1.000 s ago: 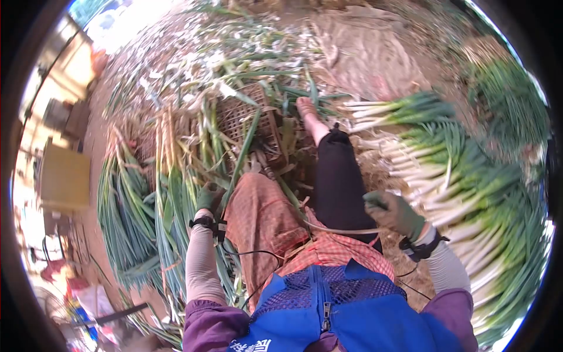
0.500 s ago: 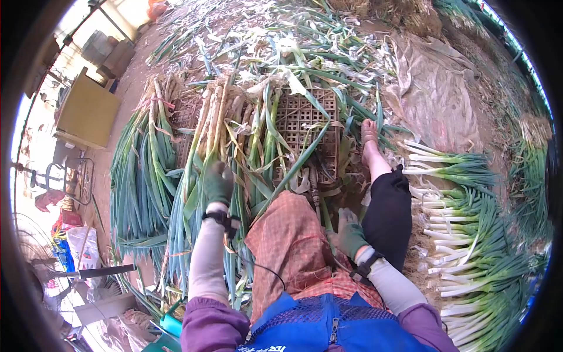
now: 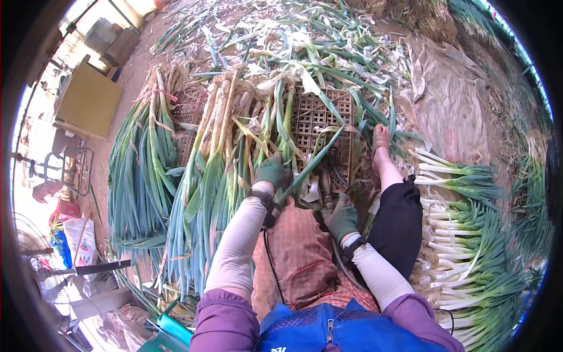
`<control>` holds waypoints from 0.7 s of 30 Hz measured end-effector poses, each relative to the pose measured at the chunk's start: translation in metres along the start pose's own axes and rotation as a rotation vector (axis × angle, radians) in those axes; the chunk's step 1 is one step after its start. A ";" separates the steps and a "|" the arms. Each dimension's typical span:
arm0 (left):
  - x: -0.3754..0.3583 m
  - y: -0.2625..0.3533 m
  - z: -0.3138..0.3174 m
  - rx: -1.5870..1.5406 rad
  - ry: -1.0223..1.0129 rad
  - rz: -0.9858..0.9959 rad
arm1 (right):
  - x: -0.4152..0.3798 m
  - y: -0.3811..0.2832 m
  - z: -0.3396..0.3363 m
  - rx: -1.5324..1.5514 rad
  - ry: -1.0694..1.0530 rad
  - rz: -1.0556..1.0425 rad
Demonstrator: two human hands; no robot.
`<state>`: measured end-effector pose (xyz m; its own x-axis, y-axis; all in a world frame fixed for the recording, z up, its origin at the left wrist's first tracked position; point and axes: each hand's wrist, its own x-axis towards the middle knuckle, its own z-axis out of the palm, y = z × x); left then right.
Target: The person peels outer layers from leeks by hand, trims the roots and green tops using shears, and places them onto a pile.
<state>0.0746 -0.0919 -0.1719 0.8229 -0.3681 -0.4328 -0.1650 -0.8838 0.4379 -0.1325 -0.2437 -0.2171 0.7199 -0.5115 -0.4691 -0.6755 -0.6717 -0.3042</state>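
Note:
My left hand (image 3: 272,171), in a green glove, is closed on green onion stalks (image 3: 286,123) at the middle of the pile; its fingertips are partly hidden among leaves. My right hand (image 3: 342,218), also gloved, is at the lower end of a hose nozzle (image 3: 326,190), thumb on one side and fingers on the other. The nozzle points up toward a brown plastic crate (image 3: 322,117). Untrimmed green onions (image 3: 217,135) with brownish stalks lie to the left, roots pointing away from me. A tied bundle (image 3: 141,158) lies farther left.
Cleaned green onions (image 3: 463,234) with white stalks are lined up on my right. Stripped leaves (image 3: 293,41) litter the ground ahead. A crumpled sheet (image 3: 446,94) lies at upper right. A fan (image 3: 47,270) and a yellowish box (image 3: 88,105) stand on the left.
My left hand has moved right and forward onto the onion stalks. My right hand has moved forward from my lap to the hose nozzle. The view has shifted slightly.

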 end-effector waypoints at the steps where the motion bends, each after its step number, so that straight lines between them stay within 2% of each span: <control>1: 0.003 -0.001 0.005 -0.098 -0.042 0.040 | -0.004 0.001 -0.003 -0.031 0.121 -0.097; 2: 0.005 -0.002 0.008 -0.194 -0.083 0.079 | -0.004 0.002 -0.002 -0.060 0.240 -0.196; 3: 0.007 -0.004 0.008 -0.203 -0.207 0.109 | -0.002 -0.001 0.000 -0.096 0.355 -0.285; 6: 0.003 -0.021 0.020 -0.440 -0.383 0.298 | 0.008 -0.017 0.002 -0.193 0.251 -0.134; 8: -0.004 -0.033 0.013 -0.382 -0.361 0.298 | 0.019 -0.018 -0.001 -0.203 0.263 -0.148; 10: -0.006 -0.040 -0.005 -0.272 -0.361 0.285 | 0.025 -0.012 -0.013 -0.196 0.240 -0.184; 12: -0.018 -0.022 -0.057 -0.116 -0.359 0.290 | 0.021 -0.017 -0.029 -0.272 0.218 -0.211; 13: -0.017 -0.015 -0.080 -0.248 -0.413 0.263 | 0.016 -0.022 -0.036 -0.288 0.243 -0.220; 14: -0.006 -0.018 -0.094 -0.151 -0.338 0.317 | 0.014 -0.026 -0.040 -0.303 0.269 -0.228; 15: 0.004 -0.018 -0.104 -0.119 -0.168 0.284 | 0.018 -0.025 -0.037 -0.246 0.300 -0.278; 16: 0.001 -0.002 -0.125 -0.280 -0.213 0.121 | 0.020 -0.025 -0.034 -0.276 0.339 -0.295; 18: 0.009 0.007 -0.132 -0.518 -0.171 0.042 | 0.030 -0.027 -0.029 -0.342 0.427 -0.330; 19: 0.010 0.008 -0.120 -0.398 -0.132 0.055 | 0.051 -0.019 -0.006 -0.235 0.361 -0.294; 21: 0.024 0.010 -0.078 -0.153 -0.044 0.093 | 0.050 -0.028 -0.023 -0.252 0.238 -0.225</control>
<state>0.1348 -0.0870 -0.1167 0.7828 -0.4612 -0.4178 -0.1518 -0.7926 0.5906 -0.0742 -0.2625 -0.2125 0.8819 -0.4269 -0.2001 -0.4582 -0.8759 -0.1508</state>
